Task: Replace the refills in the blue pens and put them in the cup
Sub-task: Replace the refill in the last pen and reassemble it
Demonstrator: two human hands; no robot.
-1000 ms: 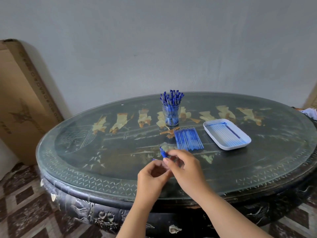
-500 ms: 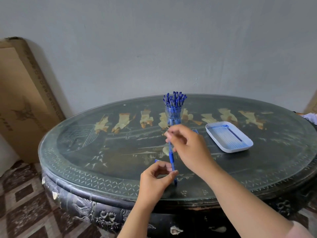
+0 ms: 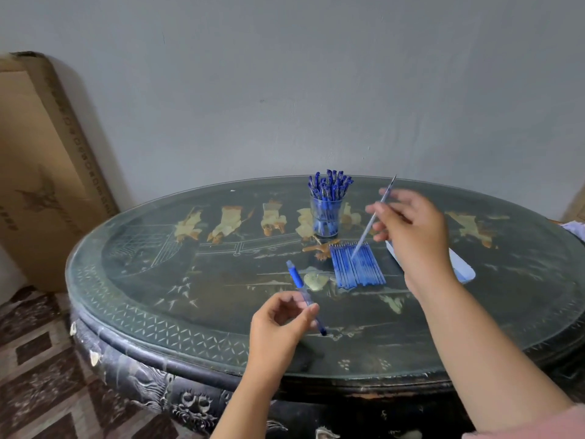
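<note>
Refill now pulled clear, pinched in R hand fingers; L hand fingers pinch clear-blue pen.

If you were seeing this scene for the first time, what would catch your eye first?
The right hand holds a thin refill up over the table, while the left hand grips a blue pen near the front edge. Farther back, a clear cup crammed with pens stands behind a row of blue refills.
</note>
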